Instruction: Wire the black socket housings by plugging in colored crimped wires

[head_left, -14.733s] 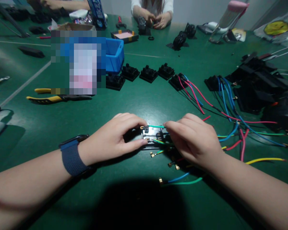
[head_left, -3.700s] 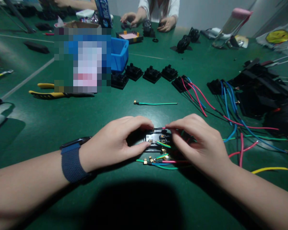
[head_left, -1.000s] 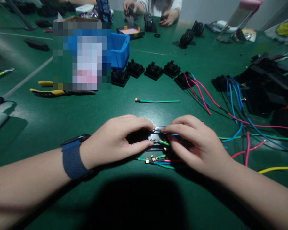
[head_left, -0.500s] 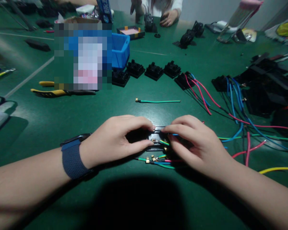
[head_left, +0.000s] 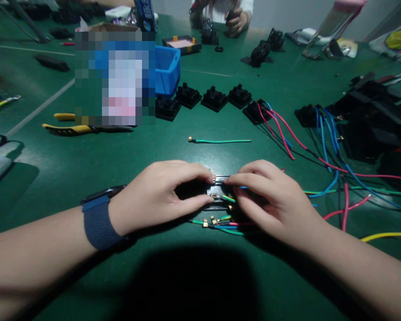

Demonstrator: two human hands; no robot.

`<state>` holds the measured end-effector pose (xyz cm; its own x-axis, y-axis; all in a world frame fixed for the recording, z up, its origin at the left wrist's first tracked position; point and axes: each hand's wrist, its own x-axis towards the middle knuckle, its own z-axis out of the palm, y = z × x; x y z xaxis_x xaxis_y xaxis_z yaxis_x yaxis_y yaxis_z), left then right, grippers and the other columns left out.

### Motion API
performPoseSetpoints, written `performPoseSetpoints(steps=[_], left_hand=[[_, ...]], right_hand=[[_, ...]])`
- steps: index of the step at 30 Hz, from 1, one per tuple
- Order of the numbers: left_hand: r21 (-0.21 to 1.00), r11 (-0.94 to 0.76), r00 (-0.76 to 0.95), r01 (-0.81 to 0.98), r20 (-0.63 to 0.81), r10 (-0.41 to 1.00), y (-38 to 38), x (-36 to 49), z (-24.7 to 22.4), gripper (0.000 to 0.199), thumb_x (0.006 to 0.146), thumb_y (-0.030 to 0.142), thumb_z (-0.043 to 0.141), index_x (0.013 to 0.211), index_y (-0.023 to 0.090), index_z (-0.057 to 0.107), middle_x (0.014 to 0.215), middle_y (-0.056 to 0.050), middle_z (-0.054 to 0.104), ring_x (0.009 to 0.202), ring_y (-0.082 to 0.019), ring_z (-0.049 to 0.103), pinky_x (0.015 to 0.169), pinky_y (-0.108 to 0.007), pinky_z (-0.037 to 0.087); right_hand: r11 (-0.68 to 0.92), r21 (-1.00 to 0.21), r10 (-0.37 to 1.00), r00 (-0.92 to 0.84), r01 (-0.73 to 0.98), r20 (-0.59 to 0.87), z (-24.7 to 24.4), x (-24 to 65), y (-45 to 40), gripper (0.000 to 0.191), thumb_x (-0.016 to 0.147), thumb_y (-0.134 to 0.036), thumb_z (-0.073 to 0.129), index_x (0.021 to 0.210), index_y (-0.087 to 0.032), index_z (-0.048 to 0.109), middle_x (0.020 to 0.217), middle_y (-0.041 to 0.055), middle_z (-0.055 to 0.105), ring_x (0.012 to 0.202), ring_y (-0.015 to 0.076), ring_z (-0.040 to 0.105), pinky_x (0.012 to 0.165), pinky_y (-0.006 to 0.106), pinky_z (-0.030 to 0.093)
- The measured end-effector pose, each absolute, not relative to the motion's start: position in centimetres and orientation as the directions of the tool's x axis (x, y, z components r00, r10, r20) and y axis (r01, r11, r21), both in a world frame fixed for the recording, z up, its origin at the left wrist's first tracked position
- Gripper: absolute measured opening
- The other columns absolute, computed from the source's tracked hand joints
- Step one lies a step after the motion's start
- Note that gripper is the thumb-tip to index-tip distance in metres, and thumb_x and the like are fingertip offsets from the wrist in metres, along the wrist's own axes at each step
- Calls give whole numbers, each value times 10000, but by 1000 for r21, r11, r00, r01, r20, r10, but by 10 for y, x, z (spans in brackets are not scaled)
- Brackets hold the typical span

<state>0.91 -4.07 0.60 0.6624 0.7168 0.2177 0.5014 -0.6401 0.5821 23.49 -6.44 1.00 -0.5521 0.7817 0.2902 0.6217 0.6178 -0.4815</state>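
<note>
Between my hands, low on the green table, lies a black plastic part [head_left: 217,205] with wires at its right side. My left hand [head_left: 163,189] grips its left side, thumb at the near edge and fingertips at the far edge. My right hand [head_left: 270,196] is closed on its right side, fingertips pressed on the far edge; a wire [head_left: 227,199] with a metal terminal runs under these fingers. Close below lie loose wires with brass terminals [head_left: 206,223]. Beyond my hands rests a single green wire [head_left: 222,141] with a brass terminal.
Several black sockets [head_left: 214,99] stand in a row, one with red and blue wires [head_left: 280,125]. Yellow-handled pliers [head_left: 70,129] lie left, near a blue bin [head_left: 169,71]. Black parts [head_left: 367,129] are piled right. A co-worker's hand [head_left: 237,22] holds something black across the table.
My hands keep nearly the same grip on the black part. Across the table, the co-worker's hands have lifted, one now holding a black item.
</note>
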Motion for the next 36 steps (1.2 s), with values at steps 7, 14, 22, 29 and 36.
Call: performPoseSetpoints(steps=[7,14,22,29,36], left_hand=[[591,-640,655,492,232,719,-40,10,6,247,805,300,635,1032,200,626,994,11,697,901,-126,643,827,-225,490],[577,-682,689,450,262,676,-35,7,3,254,809,308,640,1032,188,620,985,-3,697,894,-121,642,819,-220,489],[535,-705,707,465,254,660,-36,9,6,250,849,321,559,1061,189,570,1026,-22,668,932,-138,621,832,-243,489],[323,-471,291,821,473,832,6,-6,29,323,843,350,492,1119,184,501,1148,-78,568,1104,-231,499,994,-387,382],[368,24,-194,929,433,880,112,-44,50,757,682,489,592,1294,102,372,1307,-240,405,1246,-436,330,1003,-577,292]], right_hand=[[613,-482,786,-549,626,285,10,235,-64,243,815,-92,507,1010,-199,606,918,70,597,854,190,541,728,336,460],[650,-446,755,-590,615,286,8,236,-62,207,825,-115,504,986,-187,612,926,74,602,849,196,529,720,334,446],[670,-355,742,-612,652,275,8,232,-68,218,868,-239,483,1008,-144,619,919,92,595,843,201,505,725,347,425],[644,-347,765,-593,682,253,7,232,-70,191,872,-271,471,956,-165,606,937,74,583,865,192,489,747,329,407],[650,-331,760,-590,684,272,5,232,-69,187,873,-287,470,954,-179,599,937,66,581,866,185,488,751,317,402]])
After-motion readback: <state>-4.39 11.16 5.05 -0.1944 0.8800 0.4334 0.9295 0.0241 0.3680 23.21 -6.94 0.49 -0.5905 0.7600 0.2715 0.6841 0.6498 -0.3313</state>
